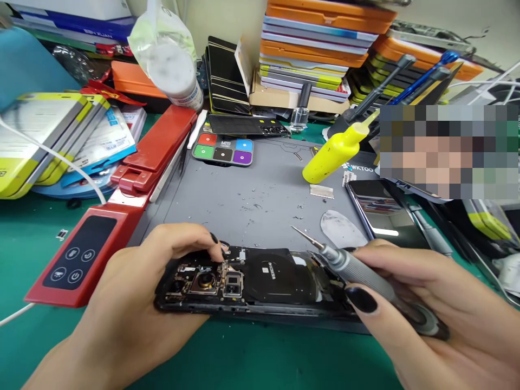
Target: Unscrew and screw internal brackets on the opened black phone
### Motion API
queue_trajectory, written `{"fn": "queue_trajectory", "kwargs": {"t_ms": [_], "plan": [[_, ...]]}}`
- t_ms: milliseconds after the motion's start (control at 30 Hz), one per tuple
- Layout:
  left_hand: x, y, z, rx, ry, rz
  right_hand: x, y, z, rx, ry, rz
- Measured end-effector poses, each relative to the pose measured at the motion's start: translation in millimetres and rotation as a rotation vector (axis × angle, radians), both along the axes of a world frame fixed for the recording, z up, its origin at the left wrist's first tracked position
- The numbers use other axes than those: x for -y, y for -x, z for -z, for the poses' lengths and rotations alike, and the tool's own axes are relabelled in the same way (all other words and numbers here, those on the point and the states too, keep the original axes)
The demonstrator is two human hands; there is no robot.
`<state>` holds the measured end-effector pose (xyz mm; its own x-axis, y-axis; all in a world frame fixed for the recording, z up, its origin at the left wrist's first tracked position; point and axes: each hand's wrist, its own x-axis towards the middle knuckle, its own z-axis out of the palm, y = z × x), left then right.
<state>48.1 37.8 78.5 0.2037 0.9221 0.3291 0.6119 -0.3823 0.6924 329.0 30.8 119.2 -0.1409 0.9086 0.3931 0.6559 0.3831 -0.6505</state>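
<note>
An opened black smartphone (252, 284) lies at the near edge of the grey work mat (252, 189), its back off, with camera modules and a round charging coil showing. My left hand (134, 303) grips the phone's left end, with a fingertip pressed on the parts near the cameras. My right hand (439, 314) is closed round a grey precision screwdriver (365, 273). Its thin tip points up and to the left, a little above the phone's top edge.
A red hinged device (101, 233) with buttons lies at the left. A yellow squeeze bottle (335, 151), a second phone (382, 211), a colour-pad screw tray (223, 149) and stacked boxes stand behind. Small screws and debris dot the mat.
</note>
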Motion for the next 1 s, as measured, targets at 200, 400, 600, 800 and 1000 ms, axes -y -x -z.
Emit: {"fn": "queue_trajectory", "kwargs": {"t_ms": [200, 400, 600, 800, 1000], "plan": [[-4.4, 2.5, 0.9, -0.004, 0.032, 0.066, -1.0, 0.9, -1.6, 0.003, -0.020, 0.032], [-5.5, 10.2, 2.1, 0.014, 0.036, 0.171, 1.8, -9.7, 3.3, 0.101, -0.055, 0.069], [-10.5, 9.9, 0.1, -0.029, 0.066, 0.276, 4.2, -15.3, 6.7, 0.090, -0.044, 0.055], [-16.6, 4.2, -8.8, 0.015, 0.066, 0.388, -2.2, -6.4, 1.1, 0.065, -0.021, 0.059], [-11.8, 5.9, -6.9, 0.055, 0.028, 0.355, -22.4, 14.6, -6.0, 0.030, -0.037, 0.081]]}}
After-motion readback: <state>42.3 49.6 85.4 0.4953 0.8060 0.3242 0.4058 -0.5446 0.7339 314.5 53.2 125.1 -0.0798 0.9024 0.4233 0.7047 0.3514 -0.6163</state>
